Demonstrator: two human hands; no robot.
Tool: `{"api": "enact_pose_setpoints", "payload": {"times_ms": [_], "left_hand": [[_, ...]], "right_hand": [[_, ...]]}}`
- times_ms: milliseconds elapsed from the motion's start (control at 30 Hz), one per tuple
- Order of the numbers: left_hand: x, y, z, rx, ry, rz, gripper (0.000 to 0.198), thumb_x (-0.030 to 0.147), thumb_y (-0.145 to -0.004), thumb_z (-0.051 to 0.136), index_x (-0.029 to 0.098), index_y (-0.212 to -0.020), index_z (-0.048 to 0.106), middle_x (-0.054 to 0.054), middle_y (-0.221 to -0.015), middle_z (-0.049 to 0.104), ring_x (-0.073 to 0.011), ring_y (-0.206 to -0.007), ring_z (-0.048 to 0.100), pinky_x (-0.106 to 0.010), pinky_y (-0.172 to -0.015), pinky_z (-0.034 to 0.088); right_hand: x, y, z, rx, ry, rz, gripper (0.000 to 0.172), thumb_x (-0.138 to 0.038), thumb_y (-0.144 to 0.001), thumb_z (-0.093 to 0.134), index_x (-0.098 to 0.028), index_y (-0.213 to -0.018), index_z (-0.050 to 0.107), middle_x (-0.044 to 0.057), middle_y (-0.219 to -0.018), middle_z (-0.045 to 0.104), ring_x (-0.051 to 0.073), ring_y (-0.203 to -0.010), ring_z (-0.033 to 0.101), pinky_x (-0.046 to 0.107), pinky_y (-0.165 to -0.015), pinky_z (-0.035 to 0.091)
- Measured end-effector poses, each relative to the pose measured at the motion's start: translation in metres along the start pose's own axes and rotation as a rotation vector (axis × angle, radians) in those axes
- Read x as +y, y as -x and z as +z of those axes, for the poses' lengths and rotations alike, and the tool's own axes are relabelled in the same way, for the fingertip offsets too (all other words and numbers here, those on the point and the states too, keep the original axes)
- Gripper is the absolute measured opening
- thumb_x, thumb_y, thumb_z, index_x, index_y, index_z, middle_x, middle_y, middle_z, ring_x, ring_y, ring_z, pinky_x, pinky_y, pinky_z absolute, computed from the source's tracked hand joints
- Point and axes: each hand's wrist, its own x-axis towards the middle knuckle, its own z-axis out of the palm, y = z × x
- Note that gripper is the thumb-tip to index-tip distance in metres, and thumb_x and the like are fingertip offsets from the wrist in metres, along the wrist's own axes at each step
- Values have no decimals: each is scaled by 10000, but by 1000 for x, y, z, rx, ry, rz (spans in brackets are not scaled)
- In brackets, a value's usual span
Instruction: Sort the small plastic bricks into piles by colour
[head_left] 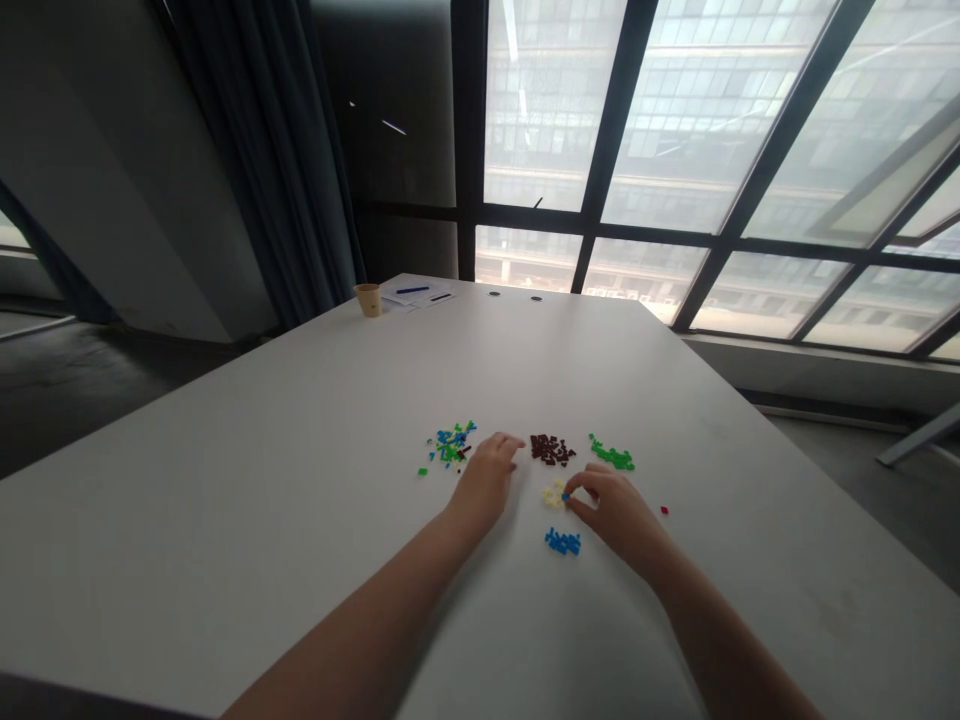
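So I was standing by this big white surface (225,520) watching someone fiddle with a bunch of tiny plastic pieces, and honestly the right hand (611,510) was the interesting bit. It was curled nearly closed, with the thumb and fingertips pinching a little blue piece (565,496) right up against a small clump of pale yellow pieces (551,497). The left hand (487,480) was looser, fingers lying together and partly open, with nothing I could see in its grip. It sat between a messy blue-and-green pile (450,447) and a dark brown pile (552,449), fingertips just beside the brown one. Past the right hand's knuckles was a neat green pile (612,456), a blue pile (562,542) lay just below the yellow clump, and one lone red piece (664,510) sat off to the right. Way down at the far end of the surface there was a tan paper cup (367,299) next to some papers (416,297) with a blue pen (412,290) on top. Behind all that were huge windows (637,120) and a dark curtain (262,130).
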Motion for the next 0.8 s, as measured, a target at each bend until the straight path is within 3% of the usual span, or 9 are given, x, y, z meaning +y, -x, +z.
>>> {"api": "enact_pose_setpoints", "payload": {"times_ms": [100, 200, 433, 600, 667, 800], "left_hand": [[-11, -3, -6, -38, -415, -174, 283, 78, -781, 395, 160, -960, 599, -106, -1087, 548, -233, -1026, 463, -379, -888, 360], [-19, -4, -6, -70, -562, -249, 290, 106, -805, 349, 135, -944, 602, -135, -1084, 541, -260, -1008, 459, -371, -847, 364], [-23, -7, -5, -123, -494, -234, 322, 24, -777, 299, 114, -865, 595, -127, -967, 564, -197, -902, 498, -297, -815, 366], [-22, -7, -8, -137, -441, -242, 268, 47, -778, 336, 112, -824, 592, -122, -913, 567, -184, -847, 515, -289, -789, 375], [-21, -7, -9, -123, -460, -245, 271, 40, -776, 335, 103, -842, 590, -136, -951, 562, -193, -889, 512, -295, -813, 369], [-19, -7, -12, -124, -503, -290, 303, 31, -786, 305, 79, -900, 581, -162, -999, 559, -213, -939, 512, -309, -842, 362]], "right_hand": [[7, 4, 2, -122, 31, 84, 80, -173, -632, 634, -224, -671, 682, 25, -692, 607, 142, -619, 535, 249, -589, 387], [9, 6, 5, -178, 27, 125, 84, -173, -599, 661, -230, -652, 692, 37, -720, 642, 164, -663, 565, 252, -600, 395], [6, 5, -1, -278, -14, 88, 133, -163, -637, 606, -232, -669, 715, 14, -590, 626, 118, -510, 519, 213, -498, 350], [3, 4, -3, -361, -33, 88, 263, -78, -655, 499, -226, -690, 714, 22, -657, 666, 129, -566, 559, 219, -546, 389], [2, 2, -2, -291, -54, 88, 284, -80, -670, 463, -222, -702, 707, 33, -729, 682, 140, -622, 582, 232, -597, 412], [2, -2, -4, -23, -48, 145, 277, -141, -703, 432, -199, -797, 686, 51, -796, 671, 150, -649, 568, 257, -632, 420]]}}
